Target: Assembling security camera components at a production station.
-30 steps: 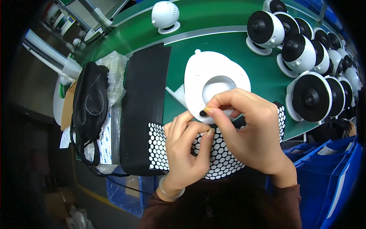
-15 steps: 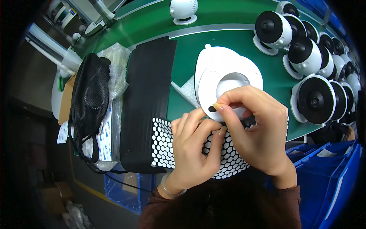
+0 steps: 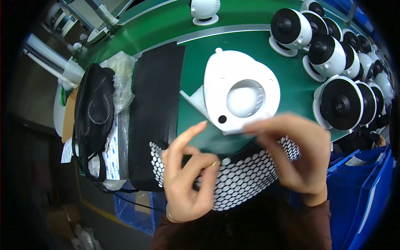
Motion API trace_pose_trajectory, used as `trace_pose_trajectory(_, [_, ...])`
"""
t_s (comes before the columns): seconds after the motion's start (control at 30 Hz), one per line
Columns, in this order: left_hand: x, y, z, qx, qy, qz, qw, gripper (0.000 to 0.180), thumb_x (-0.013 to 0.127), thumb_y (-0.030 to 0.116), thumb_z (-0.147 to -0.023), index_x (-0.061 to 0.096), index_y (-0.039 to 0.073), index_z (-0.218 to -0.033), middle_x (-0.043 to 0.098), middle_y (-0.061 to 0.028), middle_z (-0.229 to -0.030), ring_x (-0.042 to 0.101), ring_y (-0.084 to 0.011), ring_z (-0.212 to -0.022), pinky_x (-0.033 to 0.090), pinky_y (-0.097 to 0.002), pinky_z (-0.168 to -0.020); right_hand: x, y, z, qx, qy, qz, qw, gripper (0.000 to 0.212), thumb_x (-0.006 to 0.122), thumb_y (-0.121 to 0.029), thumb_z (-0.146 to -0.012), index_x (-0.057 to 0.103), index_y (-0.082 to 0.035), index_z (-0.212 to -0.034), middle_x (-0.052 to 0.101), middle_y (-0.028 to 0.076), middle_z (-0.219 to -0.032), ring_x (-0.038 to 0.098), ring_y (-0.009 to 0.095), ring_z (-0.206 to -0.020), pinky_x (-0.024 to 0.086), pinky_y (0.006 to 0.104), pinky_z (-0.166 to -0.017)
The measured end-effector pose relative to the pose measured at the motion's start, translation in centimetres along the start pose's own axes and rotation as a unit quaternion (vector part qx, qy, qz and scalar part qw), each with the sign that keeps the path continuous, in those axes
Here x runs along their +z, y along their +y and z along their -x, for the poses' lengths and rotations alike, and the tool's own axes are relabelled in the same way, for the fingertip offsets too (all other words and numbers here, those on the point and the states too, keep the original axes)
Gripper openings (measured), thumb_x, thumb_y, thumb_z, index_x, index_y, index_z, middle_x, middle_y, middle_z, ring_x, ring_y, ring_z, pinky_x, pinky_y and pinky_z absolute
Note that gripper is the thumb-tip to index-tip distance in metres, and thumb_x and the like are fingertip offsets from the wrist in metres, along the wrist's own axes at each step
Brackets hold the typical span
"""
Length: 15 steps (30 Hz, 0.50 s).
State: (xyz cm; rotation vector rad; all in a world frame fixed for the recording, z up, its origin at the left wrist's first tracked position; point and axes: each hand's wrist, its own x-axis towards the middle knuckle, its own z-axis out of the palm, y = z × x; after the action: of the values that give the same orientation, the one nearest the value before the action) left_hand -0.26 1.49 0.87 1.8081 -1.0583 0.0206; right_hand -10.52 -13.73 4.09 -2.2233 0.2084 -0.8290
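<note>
A white device housing point(image 3: 214, 89) with a round opening rests on the green worktop, a dark round pad point(image 3: 222, 119) on its near side. My left hand point(image 3: 187, 183) pinches a sheet of round white pads on black backing point(image 3: 246, 179) between thumb and bent fingers; its index finger points up toward the housing. The sheet bows across in front of me. My right hand point(image 3: 298, 154) is above the sheet's right part, near the housing's lower edge. Motion smears its curled fingers, so whether they hold anything is not visible.
Several white cameras with black faces point(image 3: 339, 104) crowd the right side. One white camera point(image 3: 205, 8) stands at the back. At left lie a black flat sheet point(image 3: 156, 91), a black mesh bag point(image 3: 93, 100) and bubble wrap point(image 3: 123, 75). Blue bins point(image 3: 358, 183) stand at lower right.
Both hands have drawn back from the housing, the left one down and leftward, the right one to the right. The dark round pad on the housing is now uncovered. More of the pad sheet shows.
</note>
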Motion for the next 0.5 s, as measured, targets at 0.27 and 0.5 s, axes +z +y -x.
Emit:
trace_pose_trajectory(0.27, [0.0, 0.9, -0.8, 0.101, -0.105, -0.035, 0.989, 0.014, 0.064, 0.001, -0.063, 0.063, 0.007, -0.075, 0.060, -0.0005, -0.075, 0.050, -0.0174, -0.068, 0.030, -0.0302, -0.071, -0.8, 0.5, 2.4, 0.012, -0.086, -0.005, 0.996, 0.015, 0.069, -0.001, -0.065, 0.065, -0.003, -0.080, 0.062, 0.008, -0.073, 0.058, 0.021, -0.064, 0.044, 0.0285, -0.055])
trace_pose_trajectory(0.5, [1.4, 0.9, -1.2, 0.119, -0.102, 0.000, 0.988, 0.010, 0.066, 0.002, -0.061, 0.061, 0.008, -0.066, 0.051, 0.0019, -0.057, 0.040, -0.0151, -0.054, 0.025, -0.0303, -0.064, -0.8, 1.3, 3.6, 0.001, -0.052, -0.019, 0.998, 0.014, 0.070, -0.001, -0.065, 0.065, -0.004, -0.077, 0.064, 0.007, -0.076, 0.061, 0.021, -0.063, 0.048, 0.0266, -0.056])
